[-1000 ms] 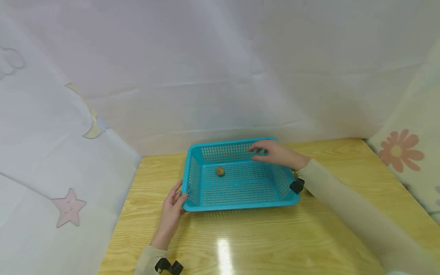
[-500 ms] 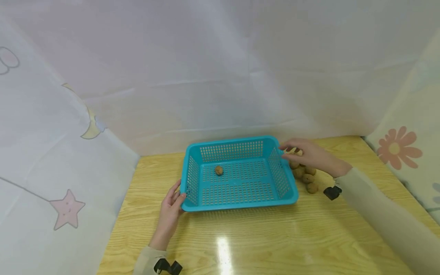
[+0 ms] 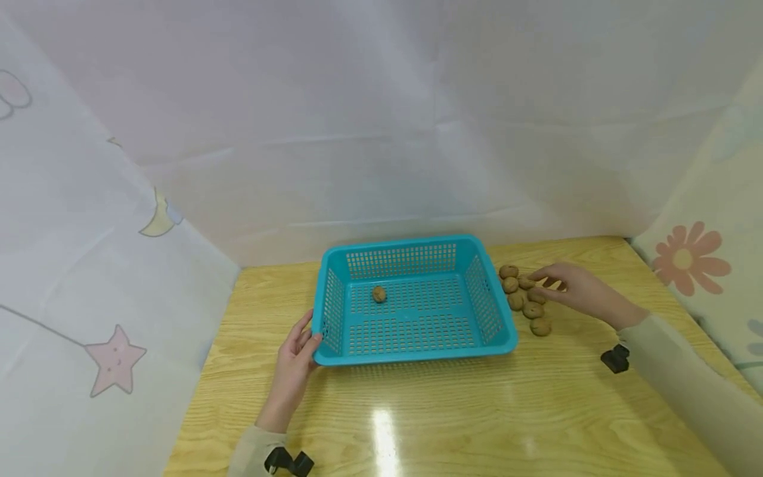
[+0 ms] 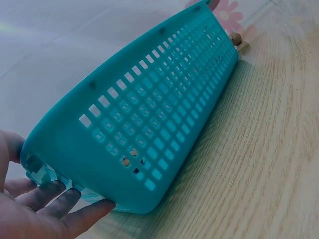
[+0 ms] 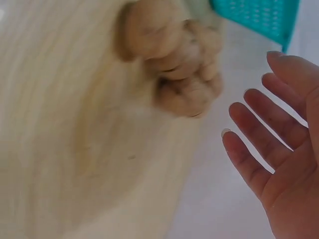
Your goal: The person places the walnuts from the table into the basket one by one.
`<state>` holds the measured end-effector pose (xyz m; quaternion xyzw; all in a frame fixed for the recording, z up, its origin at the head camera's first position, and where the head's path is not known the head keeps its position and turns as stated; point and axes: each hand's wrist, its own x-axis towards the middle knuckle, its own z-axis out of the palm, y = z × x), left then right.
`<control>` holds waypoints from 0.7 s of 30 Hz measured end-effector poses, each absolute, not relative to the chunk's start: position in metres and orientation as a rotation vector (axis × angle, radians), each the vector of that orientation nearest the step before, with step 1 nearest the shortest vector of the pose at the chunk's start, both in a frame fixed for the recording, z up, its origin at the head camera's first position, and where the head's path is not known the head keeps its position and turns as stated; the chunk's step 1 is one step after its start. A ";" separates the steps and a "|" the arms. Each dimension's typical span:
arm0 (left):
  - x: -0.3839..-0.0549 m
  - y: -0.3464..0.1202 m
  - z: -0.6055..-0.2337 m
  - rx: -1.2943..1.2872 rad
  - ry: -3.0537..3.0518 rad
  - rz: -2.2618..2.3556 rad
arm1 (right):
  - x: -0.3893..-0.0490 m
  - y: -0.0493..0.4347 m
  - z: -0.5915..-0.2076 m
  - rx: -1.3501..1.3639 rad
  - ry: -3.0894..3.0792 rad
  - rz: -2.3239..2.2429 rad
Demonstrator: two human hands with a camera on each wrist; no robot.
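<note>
A blue plastic basket [image 3: 414, 358] with perforated walls stands on the table, and one walnut [image 3: 379, 294] lies on its floor toward the left. My left hand [image 3: 293, 363] grips the basket's near left corner, thumb over the rim and fingers against the outer wall, as the left wrist view [image 4: 30, 214] also shows. To the right of the basket lies a cluster of several walnuts [image 3: 533, 309], blurred in the right wrist view. Just above its right side hovers my right hand [image 3: 575, 290], fingers spread and holding nothing; its palm [image 5: 294, 184] faces the walnuts.
The wooden table [image 3: 453, 417] has a light glare at its front middle. A pale cloth [image 3: 381, 132] hangs behind the table and along both sides, printed with a star [image 3: 116, 360] on the left and a flower [image 3: 688, 258] on the right.
My right hand has moved from above the basket's right part out to the walnuts on the right, which are now uncovered. The left hand keeps its grip; the basket stays put.
</note>
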<state>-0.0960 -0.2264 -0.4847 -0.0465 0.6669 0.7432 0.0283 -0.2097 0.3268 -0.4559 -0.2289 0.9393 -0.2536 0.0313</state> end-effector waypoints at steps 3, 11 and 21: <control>-0.096 -0.227 -0.484 -0.144 2.074 2.277 | -0.211 0.333 -0.467 -0.664 2.877 -0.777; -0.096 -0.228 -0.483 -0.148 2.079 2.265 | -0.217 0.340 -0.487 -0.588 2.824 -0.781; -0.097 -0.227 -0.486 -0.148 2.051 2.274 | -0.224 0.351 -0.501 -0.634 2.772 -0.801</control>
